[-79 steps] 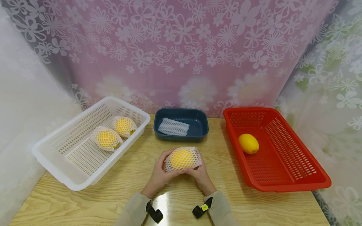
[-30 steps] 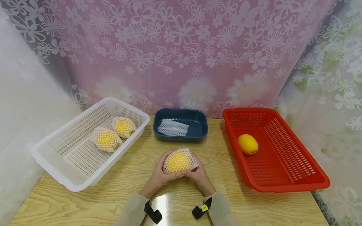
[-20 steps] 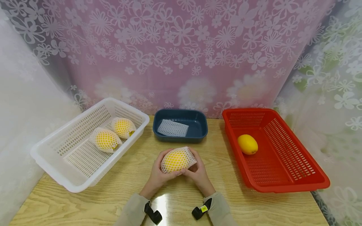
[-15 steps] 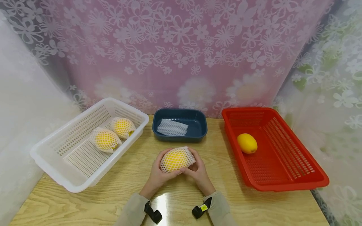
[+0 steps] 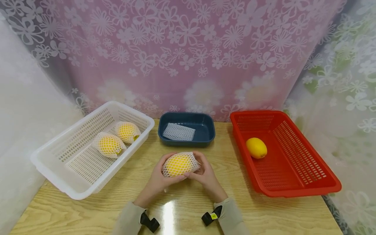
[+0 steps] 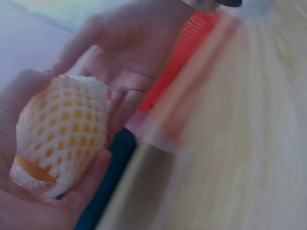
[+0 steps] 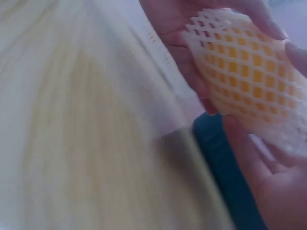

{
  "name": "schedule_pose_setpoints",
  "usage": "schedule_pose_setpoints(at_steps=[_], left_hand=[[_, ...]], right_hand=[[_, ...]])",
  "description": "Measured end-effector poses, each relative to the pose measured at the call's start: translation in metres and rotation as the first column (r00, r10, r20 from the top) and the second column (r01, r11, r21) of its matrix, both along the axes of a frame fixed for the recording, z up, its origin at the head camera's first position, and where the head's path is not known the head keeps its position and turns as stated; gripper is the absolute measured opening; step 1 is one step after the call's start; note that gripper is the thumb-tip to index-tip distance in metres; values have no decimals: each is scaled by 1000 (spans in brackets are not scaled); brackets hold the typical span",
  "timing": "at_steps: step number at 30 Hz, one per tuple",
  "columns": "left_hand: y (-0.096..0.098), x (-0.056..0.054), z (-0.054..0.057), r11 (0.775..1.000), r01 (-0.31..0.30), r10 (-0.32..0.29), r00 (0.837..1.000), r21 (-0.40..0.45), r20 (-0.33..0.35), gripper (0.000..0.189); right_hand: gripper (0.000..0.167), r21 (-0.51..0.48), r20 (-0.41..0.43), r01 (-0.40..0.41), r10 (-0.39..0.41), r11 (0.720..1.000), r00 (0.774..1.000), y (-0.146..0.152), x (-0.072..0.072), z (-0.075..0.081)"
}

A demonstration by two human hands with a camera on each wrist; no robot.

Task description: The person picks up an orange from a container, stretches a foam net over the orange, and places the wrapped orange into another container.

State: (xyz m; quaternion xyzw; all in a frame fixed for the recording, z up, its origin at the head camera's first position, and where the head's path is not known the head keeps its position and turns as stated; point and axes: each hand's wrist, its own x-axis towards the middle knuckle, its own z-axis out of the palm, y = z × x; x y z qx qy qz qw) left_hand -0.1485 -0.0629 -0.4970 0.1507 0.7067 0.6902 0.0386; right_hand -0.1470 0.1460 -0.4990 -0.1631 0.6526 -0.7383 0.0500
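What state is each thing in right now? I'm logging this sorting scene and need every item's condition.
Held fruit: in white foam net, gripped by both hands above the table.
Left hand: curled round the netted fruit.
Right hand: curled round its net end.
White basket: holds two netted fruits.
Blue tray: holds one empty foam net.
Red basket: holds one bare yellow fruit.
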Motion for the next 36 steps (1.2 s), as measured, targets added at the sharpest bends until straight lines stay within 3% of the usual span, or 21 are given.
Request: schedule_pose_setpoints(at_steps=[6,10,17,22,25,30,36], left_hand=[[-13,9,29,999,43,-41,996,-24,79,81],[-23,19,48,997,75,-76,990,14,121,77],[-45,39,77,995,98,-100,974,21,202,72],[-64,55,104,982,187,-182,962,-7,206,69],[-76,61,122,969,239,-225,960,-67,165,69],[-101,54,148,946,277,-258,958,-166,127,68],[-141,30,163,930,325,-298,941,-174,162,66]], right_hand=[[72,21,63,-37,35,999,997,-6,5,30],[74,-8,96,-56,56,998,994,-14,12,50],[59,-54,90,-116,121,992,989,-32,24,71],[55,-70,92,-187,193,980,977,-44,31,84],[55,-74,100,-211,218,975,971,-53,34,95],[53,-84,105,-232,240,969,965,-75,30,113],[53,-128,167,-210,230,969,959,-110,20,127]])
